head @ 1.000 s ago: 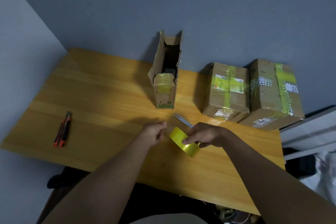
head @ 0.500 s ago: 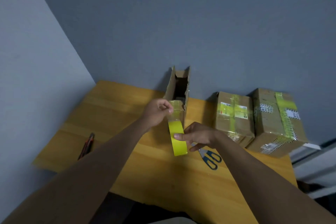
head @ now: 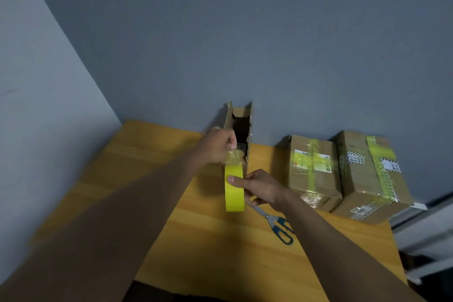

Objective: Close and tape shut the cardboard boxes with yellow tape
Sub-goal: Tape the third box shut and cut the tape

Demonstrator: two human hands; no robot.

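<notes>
Now the left hand (head: pixel 218 146) pinches the tape end while the right hand (head: pixel 259 189) grips the roll (head: pixel 234 187); next, fold the open box (head: pixel 241 130) at twelve o'clock shut.

There is one view only, from the camera on my head, so no second view shares any of the scene. It looks forward and somewhat down from above my forearms, which run up from the bottom corners and meet near the middle, where my left hand (head: pixel 218 144) and right hand (head: pixel 262 189) sit close to the lens. The wide angle bends the wooden table (head: pixel 147 154) and tilts it, its far edge against the grey wall (head: pixel 245 32). That wall fills the whole upper half of the frame. The two taped boxes (head: pixel 343 174) lie toward the right edge, farther off than my hands.
</notes>
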